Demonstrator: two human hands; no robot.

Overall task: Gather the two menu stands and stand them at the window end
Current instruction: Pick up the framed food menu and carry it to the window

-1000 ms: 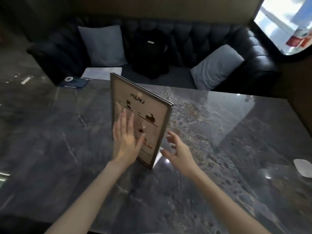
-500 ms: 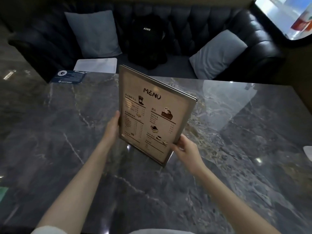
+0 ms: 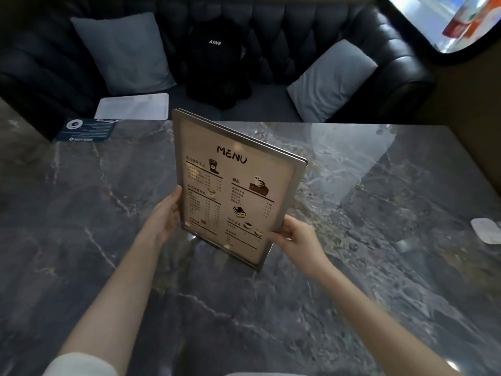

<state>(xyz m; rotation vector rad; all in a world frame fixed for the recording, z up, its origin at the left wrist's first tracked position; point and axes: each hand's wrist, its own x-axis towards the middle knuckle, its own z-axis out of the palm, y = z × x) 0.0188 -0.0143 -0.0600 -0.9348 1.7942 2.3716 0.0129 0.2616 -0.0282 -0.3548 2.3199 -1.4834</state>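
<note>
Menu stand (image 3: 233,185) upright, L hand (image 3: 165,215) & R hand (image 3: 295,237) gripping side edges

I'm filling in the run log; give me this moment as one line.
phase: carrying | object: menu stand, upright, tilted | left hand: gripping left edge | right hand: gripping lower right edge | surface: marble table | second stand: not clearly seen

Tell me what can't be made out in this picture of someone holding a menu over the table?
- Head view: the menu stand has small print too blurred to read; its back is turned away.
- Left hand and right hand: the fingers behind the frame are hidden by it.
- Second menu stand: cannot tell whether one is stacked behind or out of frame.
- Window: cut off by the top right edge.
- White object on the table: too blurred to identify.
</note>
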